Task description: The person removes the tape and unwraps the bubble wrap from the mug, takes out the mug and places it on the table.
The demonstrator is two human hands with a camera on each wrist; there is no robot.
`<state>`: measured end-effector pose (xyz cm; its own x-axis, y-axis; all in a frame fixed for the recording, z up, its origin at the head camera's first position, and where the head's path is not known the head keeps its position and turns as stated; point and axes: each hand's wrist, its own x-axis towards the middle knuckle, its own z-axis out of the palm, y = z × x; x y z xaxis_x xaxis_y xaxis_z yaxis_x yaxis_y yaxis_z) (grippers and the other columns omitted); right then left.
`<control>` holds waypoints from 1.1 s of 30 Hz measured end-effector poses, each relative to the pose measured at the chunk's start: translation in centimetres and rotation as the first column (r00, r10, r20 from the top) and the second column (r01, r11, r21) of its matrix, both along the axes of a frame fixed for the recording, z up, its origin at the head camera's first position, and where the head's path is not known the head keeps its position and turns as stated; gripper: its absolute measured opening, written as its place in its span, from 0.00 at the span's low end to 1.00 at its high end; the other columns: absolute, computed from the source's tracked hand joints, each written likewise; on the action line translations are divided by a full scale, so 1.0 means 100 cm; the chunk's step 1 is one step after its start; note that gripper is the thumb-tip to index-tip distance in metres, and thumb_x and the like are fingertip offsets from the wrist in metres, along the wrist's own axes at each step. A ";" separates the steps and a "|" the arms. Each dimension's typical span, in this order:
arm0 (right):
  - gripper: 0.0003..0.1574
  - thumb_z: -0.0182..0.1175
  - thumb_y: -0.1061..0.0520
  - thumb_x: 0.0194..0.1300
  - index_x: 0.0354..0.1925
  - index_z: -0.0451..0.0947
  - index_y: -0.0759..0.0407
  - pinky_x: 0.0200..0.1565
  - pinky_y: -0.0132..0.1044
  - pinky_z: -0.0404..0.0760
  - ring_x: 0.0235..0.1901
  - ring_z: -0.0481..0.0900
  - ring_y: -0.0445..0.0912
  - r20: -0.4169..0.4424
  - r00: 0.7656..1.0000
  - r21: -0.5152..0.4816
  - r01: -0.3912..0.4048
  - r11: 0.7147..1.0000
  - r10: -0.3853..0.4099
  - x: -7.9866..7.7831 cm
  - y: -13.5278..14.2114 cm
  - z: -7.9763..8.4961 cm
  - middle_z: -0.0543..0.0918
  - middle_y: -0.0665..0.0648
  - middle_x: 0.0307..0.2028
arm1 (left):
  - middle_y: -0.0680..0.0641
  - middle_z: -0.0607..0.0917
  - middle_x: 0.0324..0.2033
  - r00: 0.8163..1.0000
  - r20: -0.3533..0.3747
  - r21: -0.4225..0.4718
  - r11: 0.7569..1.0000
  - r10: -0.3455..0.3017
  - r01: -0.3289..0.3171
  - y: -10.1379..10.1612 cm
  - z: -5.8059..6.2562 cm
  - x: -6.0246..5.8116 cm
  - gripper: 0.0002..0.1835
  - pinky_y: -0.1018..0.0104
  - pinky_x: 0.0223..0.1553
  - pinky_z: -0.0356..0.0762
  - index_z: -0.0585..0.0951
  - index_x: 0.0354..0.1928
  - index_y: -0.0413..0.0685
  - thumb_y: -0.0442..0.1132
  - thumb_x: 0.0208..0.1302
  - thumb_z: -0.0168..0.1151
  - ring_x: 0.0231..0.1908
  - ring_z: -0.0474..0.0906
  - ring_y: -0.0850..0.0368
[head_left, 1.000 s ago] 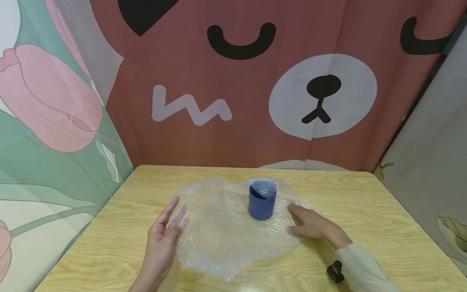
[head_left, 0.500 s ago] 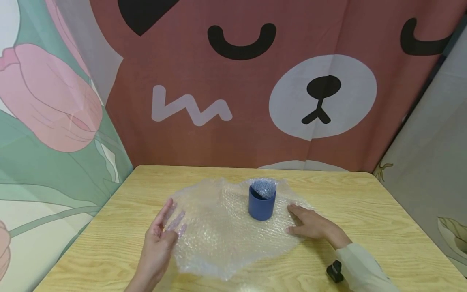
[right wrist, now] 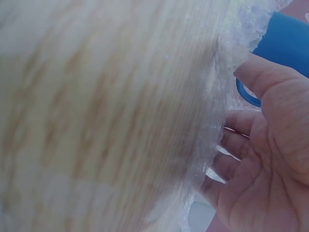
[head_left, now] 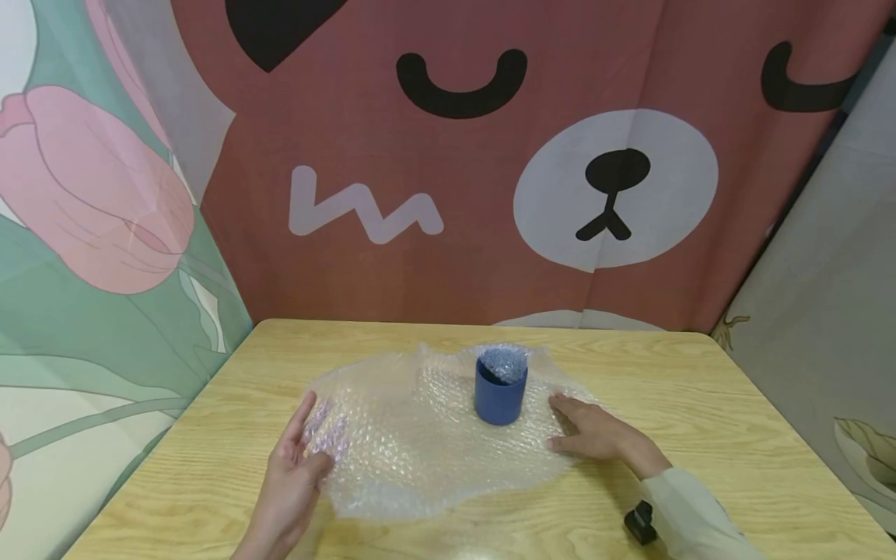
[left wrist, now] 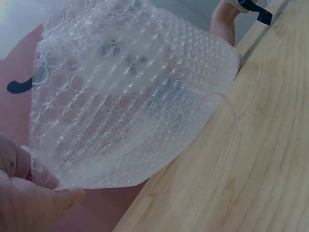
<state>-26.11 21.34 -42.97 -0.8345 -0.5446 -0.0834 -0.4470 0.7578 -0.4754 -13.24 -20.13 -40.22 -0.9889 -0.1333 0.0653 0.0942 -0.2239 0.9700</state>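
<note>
A sheet of bubble wrap (head_left: 392, 459) lies spread on the table, its left side raised. My left hand (head_left: 287, 478) pinches that left edge; in the left wrist view the thumb (left wrist: 63, 199) lies on the near side, with fingers behind the film. A blue mug (head_left: 500, 403) stands upright on the sheet, with crumpled bubble wrap (head_left: 505, 362) in its mouth. Its handle (right wrist: 247, 94) shows in the right wrist view. Right of the mug, my right hand (head_left: 591, 430) rests on the sheet, fingers spread and fairly straight, apart from the mug.
Under everything is a wooden table (head_left: 665, 373). A small black device (head_left: 640, 523) is beside my right sleeve (head_left: 693, 509). Behind the table hangs a printed bear curtain (head_left: 483, 272), with a floral curtain (head_left: 105, 327) to the left.
My left hand has moved left and slightly down, drawing the bubble wrap's left edge outward. The mug and my right hand have stayed nearly in place.
</note>
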 end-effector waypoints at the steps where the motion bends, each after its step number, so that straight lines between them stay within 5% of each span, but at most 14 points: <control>1: 0.53 0.63 0.40 0.63 0.69 0.56 0.75 0.64 0.62 0.55 0.68 0.54 0.68 -0.003 1.000 0.000 -0.002 1.000 0.002 0.000 0.000 0.000 0.57 0.75 0.69 | 0.42 0.51 0.73 1.000 0.010 0.004 1.000 -0.002 0.002 -0.001 -0.001 0.000 0.52 0.80 0.29 0.70 0.44 0.77 0.54 0.14 0.51 0.43 0.47 0.73 0.63; 10: 0.53 0.63 0.40 0.63 0.69 0.57 0.76 0.65 0.62 0.55 0.68 0.54 0.68 -0.011 1.000 -0.001 0.000 1.000 0.000 0.001 0.000 0.001 0.57 0.75 0.68 | 0.41 0.44 0.74 0.997 0.075 0.027 1.000 -0.013 0.011 -0.005 -0.008 0.003 0.53 0.79 0.32 0.72 0.38 0.77 0.55 0.14 0.53 0.43 0.44 0.72 0.64; 21: 0.53 0.62 0.39 0.64 0.68 0.57 0.76 0.65 0.61 0.56 0.67 0.54 0.68 -0.019 1.000 0.014 0.002 1.000 -0.002 -0.001 0.000 -0.003 0.57 0.75 0.68 | 0.35 0.46 0.73 0.996 0.089 0.064 0.998 -0.026 0.020 -0.011 -0.021 0.009 0.54 0.68 0.52 0.75 0.32 0.76 0.52 0.13 0.53 0.42 0.50 0.75 0.65; 33: 0.52 0.63 0.41 0.64 0.69 0.57 0.75 0.65 0.62 0.55 0.68 0.54 0.68 -0.005 1.000 0.001 0.014 1.000 -0.014 0.001 -0.001 0.000 0.57 0.75 0.68 | 0.38 0.47 0.73 0.984 0.180 0.065 0.998 0.000 -0.012 -0.015 -0.026 0.012 0.54 0.68 0.50 0.77 0.32 0.76 0.53 0.12 0.54 0.43 0.48 0.76 0.64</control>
